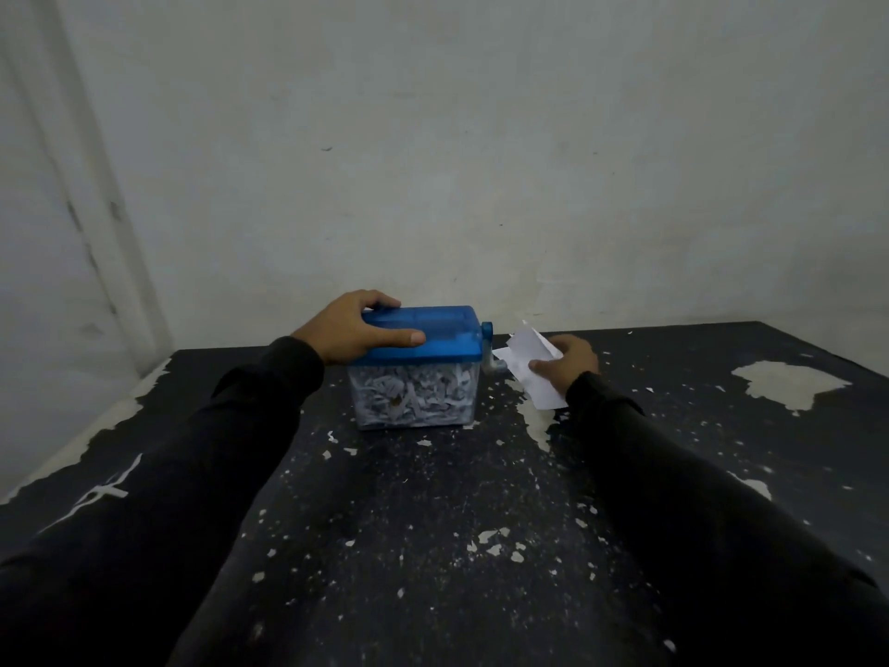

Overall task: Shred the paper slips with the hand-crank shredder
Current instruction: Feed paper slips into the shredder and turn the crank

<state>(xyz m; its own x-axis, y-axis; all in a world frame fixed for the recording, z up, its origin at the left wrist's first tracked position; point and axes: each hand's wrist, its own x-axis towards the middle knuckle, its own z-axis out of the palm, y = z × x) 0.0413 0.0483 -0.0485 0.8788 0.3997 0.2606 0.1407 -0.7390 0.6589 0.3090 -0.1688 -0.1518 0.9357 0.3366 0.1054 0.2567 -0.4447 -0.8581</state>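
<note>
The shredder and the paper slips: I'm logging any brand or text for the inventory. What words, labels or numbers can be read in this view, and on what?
No text can be read.
Blue lid of the shredder: no brand or label shows.
Paper slips held in the right hand: they look blank white from here; any print is too small to tell.
Left sleeve: a white mark, a shape and not letters.

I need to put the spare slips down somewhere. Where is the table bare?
The table shows bare between the two sleeves, in front of the shredder, and at the far right past the right hand. Crowded: beside the crank, where that hand holds paper slips.
</note>
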